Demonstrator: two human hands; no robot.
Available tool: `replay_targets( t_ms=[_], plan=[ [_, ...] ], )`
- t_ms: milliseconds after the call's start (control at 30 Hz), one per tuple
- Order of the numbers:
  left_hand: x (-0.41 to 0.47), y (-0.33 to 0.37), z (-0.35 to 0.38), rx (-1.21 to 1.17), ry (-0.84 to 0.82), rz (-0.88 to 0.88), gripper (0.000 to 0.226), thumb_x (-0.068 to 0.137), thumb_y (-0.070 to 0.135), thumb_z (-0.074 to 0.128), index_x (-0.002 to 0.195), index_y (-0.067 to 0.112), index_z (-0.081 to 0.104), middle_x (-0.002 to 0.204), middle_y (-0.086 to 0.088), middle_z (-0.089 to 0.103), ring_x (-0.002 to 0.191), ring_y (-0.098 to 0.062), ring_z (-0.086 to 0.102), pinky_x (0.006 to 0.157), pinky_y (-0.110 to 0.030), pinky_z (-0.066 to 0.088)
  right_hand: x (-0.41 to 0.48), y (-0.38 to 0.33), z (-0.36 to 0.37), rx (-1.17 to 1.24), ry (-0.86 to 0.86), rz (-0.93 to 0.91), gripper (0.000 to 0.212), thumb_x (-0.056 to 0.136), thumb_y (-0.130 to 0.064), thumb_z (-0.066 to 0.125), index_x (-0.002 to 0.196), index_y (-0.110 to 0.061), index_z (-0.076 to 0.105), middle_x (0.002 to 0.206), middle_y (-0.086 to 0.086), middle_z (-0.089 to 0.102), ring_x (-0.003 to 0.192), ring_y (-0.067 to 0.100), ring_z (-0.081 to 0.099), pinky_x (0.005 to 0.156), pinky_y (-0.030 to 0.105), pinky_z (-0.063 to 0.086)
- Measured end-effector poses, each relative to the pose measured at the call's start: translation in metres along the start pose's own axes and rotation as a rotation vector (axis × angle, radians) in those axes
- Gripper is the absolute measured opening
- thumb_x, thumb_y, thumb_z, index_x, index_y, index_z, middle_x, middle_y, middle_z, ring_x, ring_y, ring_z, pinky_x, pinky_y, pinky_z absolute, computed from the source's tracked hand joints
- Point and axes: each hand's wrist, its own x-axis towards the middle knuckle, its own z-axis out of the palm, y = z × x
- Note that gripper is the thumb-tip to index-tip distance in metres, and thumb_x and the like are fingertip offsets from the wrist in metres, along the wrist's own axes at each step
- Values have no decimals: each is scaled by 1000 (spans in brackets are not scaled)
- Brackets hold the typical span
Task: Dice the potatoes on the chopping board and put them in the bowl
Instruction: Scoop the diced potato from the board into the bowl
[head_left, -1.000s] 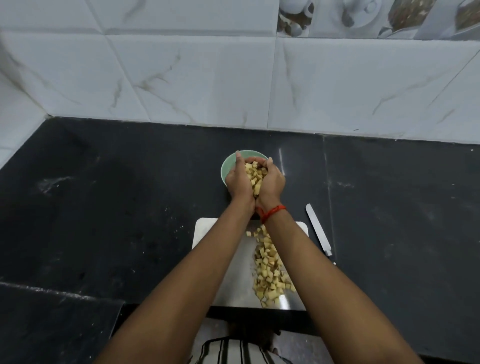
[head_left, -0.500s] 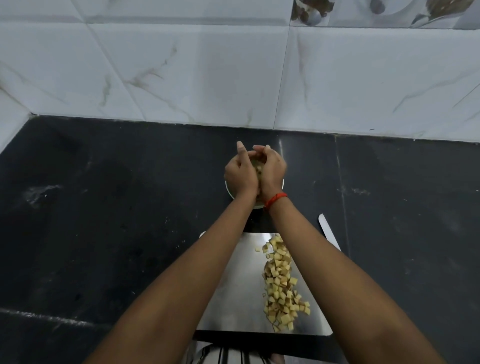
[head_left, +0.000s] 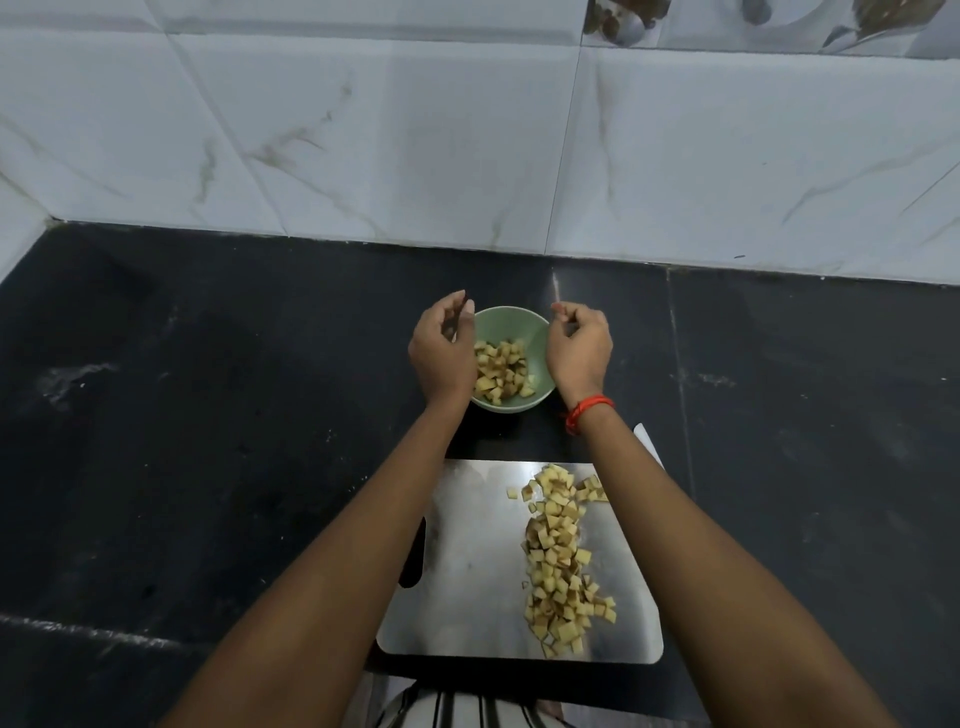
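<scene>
Judging by the steel chopping board (head_left: 467, 571) with a long heap of potato dice (head_left: 558, 551) on its right half, and the part-filled green bowl (head_left: 511, 313) just past its far edge, the person's left hand (head_left: 439, 353) and right hand (head_left: 579, 351), loosely curled and empty beside the rim, should probably scoop modest cupped loads, dropping them low.

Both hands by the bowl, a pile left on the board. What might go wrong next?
1. The knife lies beside the chopping board, mostly hidden under the right forearm; the right hand may brush its blade.
2. The small bowl is already part full; the remaining potato cubes might overflow or scatter onto the counter.
</scene>
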Motion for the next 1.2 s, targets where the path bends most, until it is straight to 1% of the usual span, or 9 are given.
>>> replay_targets(
  t_ms=[133, 200, 500, 600, 700, 800, 867, 967, 1200],
  plan=[
    [-3, -14, -5, 83, -43, -127, 30, 96, 12, 66, 126, 13, 70, 115, 3, 73, 101, -6, 66, 94, -27, 56, -2, 10, -1, -110, -98, 29, 28, 97, -17, 51, 83, -10, 74, 92, 1, 68, 89, 18, 61, 73, 24, 43],
    [-6, -21, -7, 69, -51, -187, 29, 96, 9, 65, 123, 15, 72, 112, 4, 73, 100, -7, 68, 92, -33, 59, -7, 10, -5, -100, -116, 41, 29, 100, -17, 50, 88, -9, 75, 94, 0, 70, 86, 15, 61, 71, 23, 44],
    [-42, -28, -19, -25, -75, -212, 23, 99, 18, 64, 120, 17, 74, 106, 9, 72, 93, 2, 65, 79, -17, 56, -46, 23, -29, -136, -79, 26, 27, 99, -15, 48, 91, -9, 73, 93, 4, 71, 82, 17, 60, 68, 23, 41],
    [-50, -32, -25, -55, -86, -213, 21, 98, 24, 67, 117, 19, 75, 107, 9, 74, 95, 0, 67, 82, -22, 59, -55, 25, -35, -116, -100, 52, 26, 100, -21, 49, 94, -10, 72, 95, 3, 69, 87, 17, 59, 71, 22, 38],
    [-61, -28, -29, -108, 38, -231, 23, 97, 34, 67, 113, 18, 74, 99, 10, 73, 93, -3, 67, 81, -20, 57, -66, 27, -45, -58, -78, 52, 30, 101, -37, 51, 108, -15, 70, 107, 1, 63, 95, 12, 55, 80, 22, 37],
    [-81, -25, -39, -158, 184, -204, 28, 100, 37, 62, 108, 12, 73, 97, 10, 71, 91, 0, 65, 75, -9, 49, -88, 35, -63, 20, -16, 0, 31, 102, -42, 50, 107, -18, 70, 106, -3, 60, 90, 1, 51, 75, 12, 37],
    [-102, -31, -46, -149, 179, -163, 32, 102, 40, 57, 102, 13, 74, 102, 4, 73, 95, -4, 67, 79, -16, 51, -106, 49, -72, 54, -14, -46, 29, 101, -42, 50, 102, -20, 70, 103, -4, 63, 94, 5, 55, 79, 18, 42],
    [-149, -43, -55, -104, 155, -179, 35, 105, 41, 51, 98, 16, 74, 100, 9, 74, 92, 3, 66, 78, -15, 50, -129, 73, -83, 30, -134, -105, 34, 101, -45, 46, 106, -21, 69, 105, -6, 66, 105, 15, 56, 89, 34, 48],
    [-246, -61, -51, -17, 28, -155, 30, 106, 39, 50, 119, 22, 72, 116, 11, 70, 110, 1, 63, 94, -16, 49, -150, 88, -97, -168, -487, -316, 40, 102, -39, 41, 116, -16, 71, 116, 1, 70, 111, 15, 57, 101, 36, 42]
  ],
)
